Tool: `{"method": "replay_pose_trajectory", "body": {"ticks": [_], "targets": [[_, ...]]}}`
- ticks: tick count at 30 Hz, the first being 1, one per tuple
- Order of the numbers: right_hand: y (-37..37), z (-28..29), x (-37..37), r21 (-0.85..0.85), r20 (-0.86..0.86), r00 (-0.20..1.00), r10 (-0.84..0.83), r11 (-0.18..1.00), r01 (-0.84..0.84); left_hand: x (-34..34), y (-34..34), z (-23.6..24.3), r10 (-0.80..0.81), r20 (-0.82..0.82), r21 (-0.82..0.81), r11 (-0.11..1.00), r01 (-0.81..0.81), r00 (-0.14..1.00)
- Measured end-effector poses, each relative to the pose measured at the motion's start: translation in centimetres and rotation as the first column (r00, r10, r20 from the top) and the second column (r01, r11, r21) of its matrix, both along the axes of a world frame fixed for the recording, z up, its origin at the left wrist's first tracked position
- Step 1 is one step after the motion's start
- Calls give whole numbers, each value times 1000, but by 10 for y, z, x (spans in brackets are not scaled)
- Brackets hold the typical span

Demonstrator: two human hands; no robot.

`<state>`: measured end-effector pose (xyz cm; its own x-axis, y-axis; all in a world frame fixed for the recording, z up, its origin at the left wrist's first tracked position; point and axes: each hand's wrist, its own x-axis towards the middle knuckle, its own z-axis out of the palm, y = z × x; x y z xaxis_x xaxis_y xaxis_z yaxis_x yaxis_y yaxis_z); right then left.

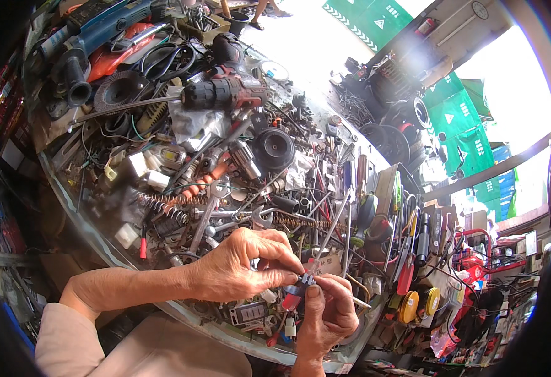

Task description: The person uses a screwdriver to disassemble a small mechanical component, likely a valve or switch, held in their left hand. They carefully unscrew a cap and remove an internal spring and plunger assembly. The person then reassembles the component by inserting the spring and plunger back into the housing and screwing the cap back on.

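Note:
Near the front edge of the cluttered workbench, both my hands meet at a small grey-blue part (298,288) with a dark upper end. My left hand (234,267) pinches its dark end between thumb and fingertips. My right hand (327,311) grips the other side, its thumb pressed against the part. What exactly the part is, I cannot make out. A red piece (291,302) shows just below it; whether the two are joined is unclear. Open-end wrenches (207,213) and a long coil spring (175,199) lie beyond my left hand.
A red-black cordless drill (231,93) and a blue angle grinder (102,31) lie on the heap farther back. Screwdrivers and pliers (407,251) stand upright at right, near yellow tape rolls (416,303). The bench's metal edge (93,235) curves along the left and front.

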<state>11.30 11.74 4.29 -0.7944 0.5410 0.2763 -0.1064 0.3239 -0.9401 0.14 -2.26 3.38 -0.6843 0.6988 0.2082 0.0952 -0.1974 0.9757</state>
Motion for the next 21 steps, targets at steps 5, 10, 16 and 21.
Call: {"method": "replay_pose_trajectory", "body": {"ticks": [5, 10, 16, 21], "targets": [[2, -1, 1, 36, -12, 1000, 13, 999, -12, 0, -1, 2, 24, -7, -21, 999, -24, 1000], [2, 0, 0, 27, -10, 1000, 11, 1000, -10, -2, -1, 4, 6, 46, -51, 999, -4, 999], [0, 1, 0, 152, 15, 1000, 2, 988, -4, -1, -2, 2, 31, 22, -32, 999, -31, 999], [5, -1, 1, 211, 68, 997, 32, 976, -46, -1, -1, 2, 55, -69, -42, 997, -59, 996]]}}
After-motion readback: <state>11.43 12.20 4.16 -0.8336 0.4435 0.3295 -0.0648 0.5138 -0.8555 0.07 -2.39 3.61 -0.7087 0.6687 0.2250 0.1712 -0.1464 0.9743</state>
